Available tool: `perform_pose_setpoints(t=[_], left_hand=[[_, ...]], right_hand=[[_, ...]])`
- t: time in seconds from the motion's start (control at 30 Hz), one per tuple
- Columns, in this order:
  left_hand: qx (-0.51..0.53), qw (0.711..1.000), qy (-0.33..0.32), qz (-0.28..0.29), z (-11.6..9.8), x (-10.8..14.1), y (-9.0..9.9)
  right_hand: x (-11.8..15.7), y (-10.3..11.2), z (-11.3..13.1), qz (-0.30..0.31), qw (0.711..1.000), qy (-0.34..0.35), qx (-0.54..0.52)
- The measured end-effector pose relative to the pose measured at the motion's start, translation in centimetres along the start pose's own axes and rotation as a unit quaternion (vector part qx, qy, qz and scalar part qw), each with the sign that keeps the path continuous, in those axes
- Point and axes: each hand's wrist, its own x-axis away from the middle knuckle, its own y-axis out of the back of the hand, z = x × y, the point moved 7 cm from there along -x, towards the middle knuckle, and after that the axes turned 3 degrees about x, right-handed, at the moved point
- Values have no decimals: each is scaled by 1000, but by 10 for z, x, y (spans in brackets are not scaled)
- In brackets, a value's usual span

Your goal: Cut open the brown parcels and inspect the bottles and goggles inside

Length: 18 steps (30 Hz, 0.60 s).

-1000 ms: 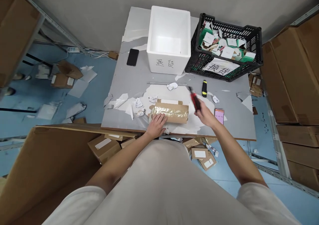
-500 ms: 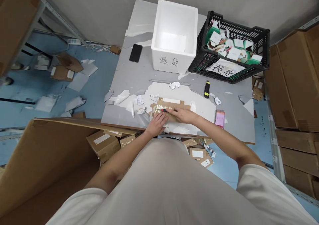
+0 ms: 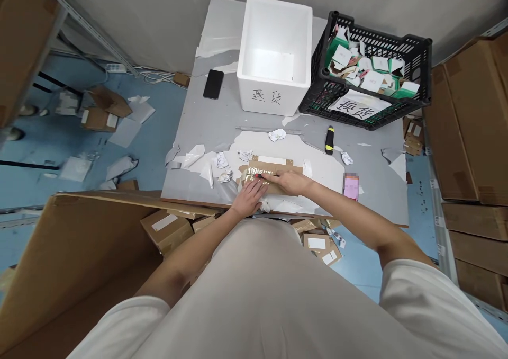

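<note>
On the table in front of me lies a small flat cardboard box [image 3: 283, 169] with shiny brown tape on its left part. My left hand [image 3: 251, 196] rests on the box's near left edge, open, its fingers laid out on the cardboard. Closed round a slim black tool with a red end [image 3: 260, 176], my right hand [image 3: 291, 182] is over the middle of the box. The tool points left across the taped part, just above my left fingertips. Its kind is too small to make out, and my right fingers hide part of it.
Behind the box stand a white foam bin [image 3: 273, 91] and a black crate [image 3: 367, 116] of small cartons. A phone [image 3: 213, 84], a black-and-yellow utility knife [image 3: 329, 140], a pink pack [image 3: 351, 187] and crumpled paper [image 3: 277, 135] lie around. A large open carton [image 3: 43, 263] stands left.
The view has shifted slightly. My right hand and the tool stay over the box with little visible movement, and my left hand keeps its place on the box.
</note>
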Motion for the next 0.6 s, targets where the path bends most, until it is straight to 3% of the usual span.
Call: perform_pose_setpoints(t=[0.2, 0.6], left_hand=[[-53, 998, -15, -2, 0, 0, 0], [-71, 997, -15, 7, -2, 0, 3]], right_hand=[[-2, 7, 5, 24, 997, 24, 69], [15, 14, 1, 60, 993, -8, 103]])
